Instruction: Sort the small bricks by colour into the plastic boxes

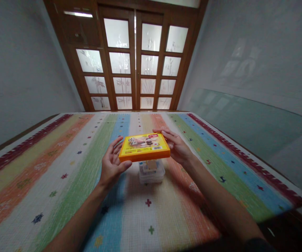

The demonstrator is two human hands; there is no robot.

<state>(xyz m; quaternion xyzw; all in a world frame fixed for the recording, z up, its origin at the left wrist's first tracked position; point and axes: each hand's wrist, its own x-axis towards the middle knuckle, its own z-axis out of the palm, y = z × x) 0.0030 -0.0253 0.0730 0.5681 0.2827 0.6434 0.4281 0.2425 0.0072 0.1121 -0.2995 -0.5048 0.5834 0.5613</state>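
Both hands hold a flat yellow-orange box [140,145] with black characters and pictures of round game pieces on its top, so it looks like a Go or chess set box. My left hand [113,161] grips its left end, thumb along the near lower edge and fingers behind. My right hand [175,145] is closed on the right end, fingers over the far corner. The box is raised off the table and slightly tilted. Beneath and just nearer stands a small clear plastic case [152,175], partly hidden by the box; its contents are hard to make out.
A striped, multicoloured cloth [69,182] covers the long table. A glass panel [245,119] leans by the right wall. Beyond the far table edge are wooden doors [135,77] with frosted panes. The table's right edge drops off at the lower right.
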